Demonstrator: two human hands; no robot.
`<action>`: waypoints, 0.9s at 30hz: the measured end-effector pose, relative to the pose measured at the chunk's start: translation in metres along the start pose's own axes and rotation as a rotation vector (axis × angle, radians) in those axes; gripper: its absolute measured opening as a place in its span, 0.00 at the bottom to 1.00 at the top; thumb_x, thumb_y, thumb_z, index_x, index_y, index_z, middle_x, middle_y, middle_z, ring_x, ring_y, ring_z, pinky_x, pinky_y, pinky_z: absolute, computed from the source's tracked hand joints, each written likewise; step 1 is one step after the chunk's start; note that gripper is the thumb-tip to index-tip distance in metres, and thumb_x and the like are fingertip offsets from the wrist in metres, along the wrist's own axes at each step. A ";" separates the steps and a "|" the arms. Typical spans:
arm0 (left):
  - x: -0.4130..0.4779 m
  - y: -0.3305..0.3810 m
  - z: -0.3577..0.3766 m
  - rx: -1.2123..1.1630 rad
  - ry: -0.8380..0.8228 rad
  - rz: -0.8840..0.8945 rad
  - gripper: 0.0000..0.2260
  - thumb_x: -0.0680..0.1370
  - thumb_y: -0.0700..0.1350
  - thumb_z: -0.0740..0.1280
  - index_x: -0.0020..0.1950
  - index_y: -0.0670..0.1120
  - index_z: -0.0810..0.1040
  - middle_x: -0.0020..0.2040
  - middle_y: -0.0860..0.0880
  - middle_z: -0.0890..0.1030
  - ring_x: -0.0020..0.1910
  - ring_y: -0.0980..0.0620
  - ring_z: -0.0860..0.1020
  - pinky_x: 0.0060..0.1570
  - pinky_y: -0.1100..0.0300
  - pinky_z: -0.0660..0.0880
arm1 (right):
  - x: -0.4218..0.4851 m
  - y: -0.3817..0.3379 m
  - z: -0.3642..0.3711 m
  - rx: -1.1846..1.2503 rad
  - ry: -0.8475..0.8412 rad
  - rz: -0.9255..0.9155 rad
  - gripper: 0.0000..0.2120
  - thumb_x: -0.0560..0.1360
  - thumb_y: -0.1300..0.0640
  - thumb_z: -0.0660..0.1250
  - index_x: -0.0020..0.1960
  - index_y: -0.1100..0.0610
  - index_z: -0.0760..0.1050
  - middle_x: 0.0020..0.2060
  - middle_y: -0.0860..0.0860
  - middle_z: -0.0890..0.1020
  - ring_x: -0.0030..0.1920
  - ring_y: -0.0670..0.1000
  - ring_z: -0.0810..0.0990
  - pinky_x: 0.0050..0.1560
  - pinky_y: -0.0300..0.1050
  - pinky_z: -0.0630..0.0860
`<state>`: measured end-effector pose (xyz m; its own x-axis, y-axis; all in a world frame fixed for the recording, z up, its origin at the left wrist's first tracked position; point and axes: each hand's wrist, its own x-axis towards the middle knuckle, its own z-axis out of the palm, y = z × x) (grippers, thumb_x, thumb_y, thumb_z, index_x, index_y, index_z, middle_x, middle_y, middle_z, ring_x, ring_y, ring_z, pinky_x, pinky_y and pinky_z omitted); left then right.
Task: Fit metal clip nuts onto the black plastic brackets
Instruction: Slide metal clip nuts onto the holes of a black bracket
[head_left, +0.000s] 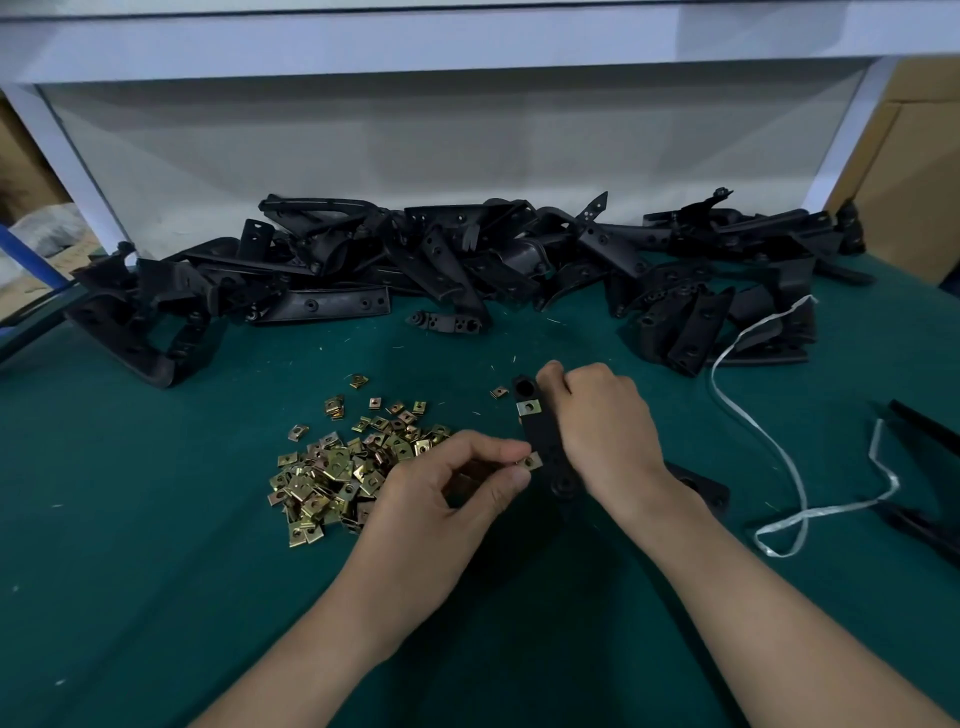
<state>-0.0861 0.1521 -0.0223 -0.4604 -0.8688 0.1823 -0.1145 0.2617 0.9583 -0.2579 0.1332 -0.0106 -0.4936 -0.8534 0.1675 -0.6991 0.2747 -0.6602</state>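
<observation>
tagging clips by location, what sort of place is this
Likely a factory assembly bench: a green mat holds a heap of brackets and a pile of clip nuts, and cardboard boxes stand behind.

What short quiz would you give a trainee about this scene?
1. True or false: the bracket gripped by the right hand already carries a fitted clip nut.
2. The left hand pinches: A) a second clip nut; B) a white strap; C) nothing.
3. Fill in: the pile of clip nuts lies to the ___ of both hands.
Key: 1 true; 2 A; 3 left.
</observation>
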 end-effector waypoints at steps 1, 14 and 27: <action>0.000 0.000 0.000 -0.013 0.004 -0.006 0.07 0.72 0.54 0.70 0.49 0.60 0.83 0.47 0.58 0.85 0.46 0.58 0.81 0.47 0.71 0.75 | 0.000 -0.001 0.000 -0.010 -0.004 0.001 0.23 0.83 0.49 0.54 0.36 0.62 0.70 0.32 0.57 0.74 0.32 0.59 0.71 0.34 0.48 0.63; 0.005 -0.001 -0.005 -0.145 -0.034 0.013 0.08 0.78 0.40 0.67 0.56 0.49 0.79 0.43 0.51 0.84 0.42 0.54 0.82 0.45 0.63 0.79 | -0.004 -0.007 0.000 -0.027 0.088 -0.079 0.26 0.84 0.47 0.53 0.33 0.59 0.70 0.31 0.55 0.75 0.31 0.56 0.71 0.36 0.49 0.62; 0.007 0.001 -0.008 -0.056 -0.158 -0.048 0.09 0.82 0.40 0.63 0.52 0.46 0.83 0.41 0.52 0.85 0.39 0.58 0.82 0.42 0.69 0.75 | -0.005 -0.010 -0.001 0.029 0.092 -0.129 0.26 0.84 0.46 0.54 0.31 0.58 0.72 0.30 0.55 0.76 0.32 0.59 0.75 0.36 0.52 0.72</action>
<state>-0.0825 0.1426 -0.0185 -0.5885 -0.8018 0.1037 -0.0926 0.1943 0.9766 -0.2486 0.1354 -0.0042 -0.4468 -0.8363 0.3176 -0.7450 0.1514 -0.6496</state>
